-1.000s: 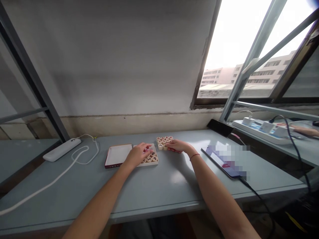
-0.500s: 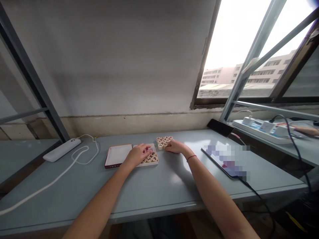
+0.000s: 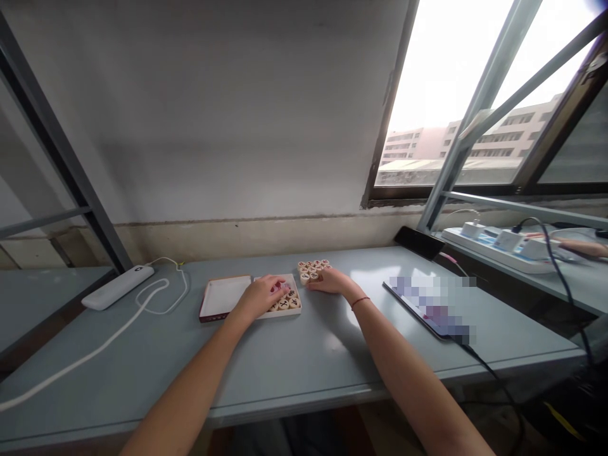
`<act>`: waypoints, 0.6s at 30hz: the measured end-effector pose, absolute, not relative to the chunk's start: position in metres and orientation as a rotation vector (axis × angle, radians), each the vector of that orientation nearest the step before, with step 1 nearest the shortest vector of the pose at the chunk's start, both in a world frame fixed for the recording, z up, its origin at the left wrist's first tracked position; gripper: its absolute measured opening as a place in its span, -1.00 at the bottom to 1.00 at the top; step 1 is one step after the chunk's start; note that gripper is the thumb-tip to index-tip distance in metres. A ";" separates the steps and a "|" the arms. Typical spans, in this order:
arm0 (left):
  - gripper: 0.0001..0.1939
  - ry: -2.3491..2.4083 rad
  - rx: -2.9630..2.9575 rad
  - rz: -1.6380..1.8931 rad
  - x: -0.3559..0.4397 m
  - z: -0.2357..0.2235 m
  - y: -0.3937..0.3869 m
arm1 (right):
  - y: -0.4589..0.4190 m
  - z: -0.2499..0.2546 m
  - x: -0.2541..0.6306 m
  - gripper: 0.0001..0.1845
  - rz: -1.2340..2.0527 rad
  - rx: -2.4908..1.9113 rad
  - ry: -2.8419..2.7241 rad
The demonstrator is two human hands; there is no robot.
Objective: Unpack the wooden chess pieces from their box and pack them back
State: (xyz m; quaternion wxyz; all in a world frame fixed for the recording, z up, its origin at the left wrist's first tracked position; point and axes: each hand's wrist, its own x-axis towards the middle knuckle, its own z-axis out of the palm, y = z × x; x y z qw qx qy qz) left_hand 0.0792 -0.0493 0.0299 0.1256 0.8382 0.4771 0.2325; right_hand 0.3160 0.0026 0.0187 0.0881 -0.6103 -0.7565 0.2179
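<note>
My left hand [image 3: 263,296] lies over a shallow white box [image 3: 296,311], fingers stretched across it, touching the xiangqi pieces inside. Several round pieces [image 3: 284,304] with dark characters show beside and below its fingers. To the right of the box, a close group of xiangqi pieces [image 3: 310,265] with red and dark characters rests on the desk. My right hand [image 3: 334,281] closes around the near right side of this group, its thumb along the front and its fingers over the pieces, hiding some of them. A white-lined box lid [image 3: 225,296] with a dark red edge lies left of the box.
A white elongated device [image 3: 118,286] with a white cable lies at the left of the grey desk [image 3: 294,373]. At the right are a tablet [image 3: 422,310] with a blurred screen, a dark phone [image 3: 418,243] against the frame, and a power strip [image 3: 498,250] with chargers.
My right hand has shifted slightly left, and its thumb now reaches along the front of the piece group. My left hand stays over the box.
</note>
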 end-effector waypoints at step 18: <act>-0.58 1.641 2.523 0.383 0.084 0.028 -0.051 | -0.031 0.032 0.264 -0.62 0.809 -1.513 -2.368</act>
